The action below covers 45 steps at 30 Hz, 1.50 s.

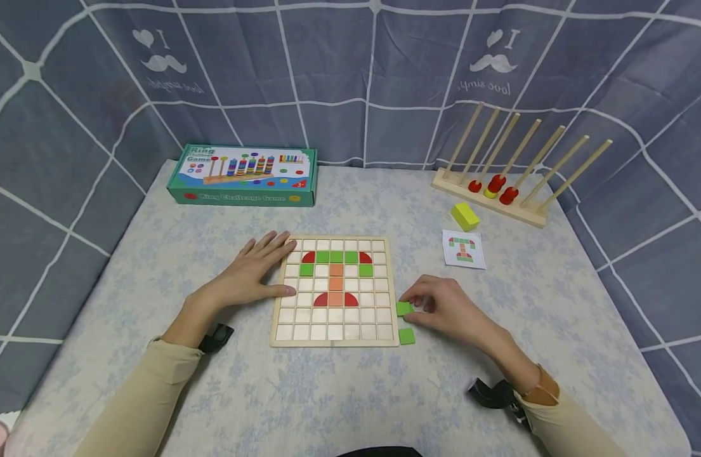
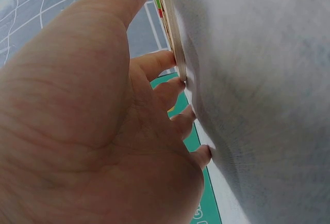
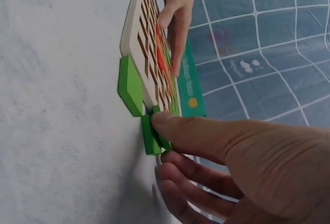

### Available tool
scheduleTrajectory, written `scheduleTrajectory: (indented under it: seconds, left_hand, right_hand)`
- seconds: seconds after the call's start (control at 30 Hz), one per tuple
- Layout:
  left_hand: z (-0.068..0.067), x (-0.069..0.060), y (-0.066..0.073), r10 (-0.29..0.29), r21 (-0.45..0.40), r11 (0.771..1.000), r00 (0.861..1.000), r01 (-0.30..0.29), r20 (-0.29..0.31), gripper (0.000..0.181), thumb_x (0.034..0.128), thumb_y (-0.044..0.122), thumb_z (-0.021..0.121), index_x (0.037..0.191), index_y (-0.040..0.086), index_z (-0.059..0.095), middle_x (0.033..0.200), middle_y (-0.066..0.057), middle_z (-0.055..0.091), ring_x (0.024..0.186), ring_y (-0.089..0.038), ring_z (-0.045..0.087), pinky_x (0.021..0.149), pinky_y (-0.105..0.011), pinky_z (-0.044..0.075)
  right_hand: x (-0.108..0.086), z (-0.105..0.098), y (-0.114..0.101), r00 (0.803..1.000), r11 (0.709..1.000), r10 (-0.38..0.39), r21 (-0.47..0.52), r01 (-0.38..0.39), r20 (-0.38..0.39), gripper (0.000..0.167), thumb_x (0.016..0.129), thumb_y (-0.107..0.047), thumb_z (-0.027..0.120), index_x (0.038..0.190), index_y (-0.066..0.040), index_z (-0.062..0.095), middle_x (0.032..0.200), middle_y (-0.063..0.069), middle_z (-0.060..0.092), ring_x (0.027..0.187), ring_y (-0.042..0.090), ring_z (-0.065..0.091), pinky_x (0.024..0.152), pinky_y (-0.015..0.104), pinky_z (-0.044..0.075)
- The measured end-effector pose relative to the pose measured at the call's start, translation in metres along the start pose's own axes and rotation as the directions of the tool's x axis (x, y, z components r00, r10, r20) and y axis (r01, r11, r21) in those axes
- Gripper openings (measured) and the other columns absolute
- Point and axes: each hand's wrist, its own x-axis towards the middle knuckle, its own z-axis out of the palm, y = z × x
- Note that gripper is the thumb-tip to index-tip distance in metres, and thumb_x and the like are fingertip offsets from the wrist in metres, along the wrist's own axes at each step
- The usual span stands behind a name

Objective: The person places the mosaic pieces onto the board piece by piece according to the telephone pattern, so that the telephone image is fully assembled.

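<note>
A wooden grid board [image 1: 334,343] lies flat on the table. Coloured tiles form a figure on it: green squares [image 1: 337,257] and red quarter-rounds along the top, orange squares [image 1: 335,284] down the middle, red quarter-rounds lower down. My left hand [image 1: 250,273] rests with spread fingers on the board's left edge, thumb on the rim area. Just off the right edge, my right hand [image 1: 444,308] pinches a green square tile [image 3: 164,140] between thumb and fingers. Another green tile [image 3: 149,135] appears right beside it. Nearer me lies a separate green tile [image 1: 406,336].
A card [image 1: 464,249] printed with a similar figure lies right of the board, beside a yellow block [image 1: 465,216]. Behind stands a wooden peg rack [image 1: 487,198] with several red rings and a yellow one. A green game box [image 1: 243,176] sits at back left.
</note>
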Motion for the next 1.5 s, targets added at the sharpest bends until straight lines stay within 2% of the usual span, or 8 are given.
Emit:
scheduleTrajectory:
  seconds: [0.23, 0.43, 0.67, 0.83, 0.93, 1.07, 1.3, 1.5]
  left_hand:
    - [0.002, 0.001, 0.0, 0.0, 0.004, 1.0, 1.0, 0.0, 0.001, 0.105, 0.0905, 0.057, 0.078, 0.17, 0.015, 0.023, 0.178, -0.01, 0.013, 0.165, -0.04, 0.004, 0.13, -0.065, -0.001]
    - [0.002, 0.002, 0.001, -0.006, 0.004, 1.0, 1.0, 0.006, 0.008, 0.105, 0.0905, 0.057, 0.078, 0.17, 0.015, 0.023, 0.178, -0.009, 0.012, 0.165, -0.039, 0.003, 0.13, -0.064, -0.001]
    - [0.002, 0.001, -0.001, 0.001, 0.007, 1.0, 1.0, -0.001, -0.006, 0.105, 0.09, 0.056, 0.079, 0.17, 0.014, 0.024, 0.178, -0.01, 0.014, 0.164, -0.04, 0.004, 0.13, -0.065, 0.0]
    - [0.003, 0.0, -0.002, 0.008, 0.009, 1.0, 1.0, -0.008, -0.005, 0.105, 0.09, 0.057, 0.078, 0.17, 0.016, 0.024, 0.178, -0.01, 0.013, 0.165, -0.039, 0.004, 0.13, -0.065, 0.0]
    - [0.002, 0.001, -0.002, 0.009, 0.011, 1.0, 1.0, -0.009, -0.003, 0.105, 0.0901, 0.057, 0.078, 0.17, 0.016, 0.024, 0.178, -0.009, 0.013, 0.165, -0.04, 0.004, 0.13, -0.065, 0.0]
    - [0.001, 0.001, -0.002, 0.007, 0.015, 1.0, 1.0, -0.006, -0.001, 0.106, 0.0897, 0.057, 0.079, 0.17, 0.016, 0.023, 0.178, -0.009, 0.013, 0.165, -0.039, 0.004, 0.13, -0.065, 0.0]
    - [0.0, 0.002, -0.001, 0.001, 0.012, 1.0, 1.0, -0.001, 0.0, 0.106, 0.0892, 0.056, 0.079, 0.17, 0.015, 0.023, 0.178, -0.009, 0.013, 0.165, -0.039, 0.004, 0.13, -0.064, -0.001]
    - [0.001, 0.001, 0.0, 0.006, 0.009, 1.0, 1.0, -0.006, -0.004, 0.105, 0.0899, 0.056, 0.079, 0.17, 0.014, 0.024, 0.178, -0.011, 0.014, 0.164, -0.041, 0.005, 0.13, -0.066, 0.0]
  right_hand:
    - [0.009, -0.003, -0.01, 0.999, 0.996, -0.044, -0.075, 0.045, 0.01, 0.021, 0.085, -0.01, 0.089, 0.104, -0.014, 0.079, 0.092, -0.003, 0.07, 0.078, 0.012, 0.064, 0.067, 0.023, 0.052]
    - [0.016, -0.006, -0.016, 0.999, 0.998, -0.053, -0.039, 0.053, -0.005, 0.019, 0.087, -0.017, 0.089, 0.103, -0.014, 0.081, 0.089, -0.006, 0.07, 0.077, 0.009, 0.065, 0.068, 0.027, 0.058]
    - [0.031, 0.019, -0.043, 0.997, 0.995, -0.067, -0.081, 0.064, -0.037, 0.017, 0.088, -0.023, 0.088, 0.1, -0.013, 0.08, 0.086, -0.006, 0.071, 0.072, 0.005, 0.062, 0.064, 0.022, 0.052]
    - [0.037, 0.039, -0.055, 0.987, 0.982, -0.146, -0.128, 0.137, -0.061, 0.019, 0.088, -0.023, 0.088, 0.102, -0.013, 0.079, 0.09, -0.002, 0.074, 0.076, 0.01, 0.065, 0.068, 0.023, 0.053]
    - [0.037, 0.049, -0.056, 0.975, 0.964, -0.205, -0.189, 0.186, -0.084, 0.02, 0.088, -0.025, 0.088, 0.103, -0.014, 0.079, 0.096, -0.002, 0.074, 0.081, 0.01, 0.064, 0.07, 0.025, 0.054]
    - [0.036, 0.055, -0.055, 0.964, 0.948, -0.246, -0.234, 0.216, -0.105, 0.021, 0.089, -0.025, 0.088, 0.106, -0.015, 0.081, 0.103, -0.003, 0.072, 0.087, 0.01, 0.063, 0.073, 0.025, 0.056]
    - [0.036, 0.056, -0.056, 0.966, 0.946, -0.244, -0.241, 0.217, -0.088, 0.022, 0.088, -0.027, 0.089, 0.105, -0.017, 0.082, 0.102, -0.003, 0.072, 0.088, 0.011, 0.063, 0.073, 0.027, 0.056]
    - [0.032, 0.054, -0.06, 0.976, 0.949, -0.211, -0.251, 0.192, -0.054, 0.025, 0.088, -0.028, 0.088, 0.109, -0.016, 0.081, 0.106, -0.003, 0.074, 0.098, 0.013, 0.068, 0.08, 0.032, 0.059]
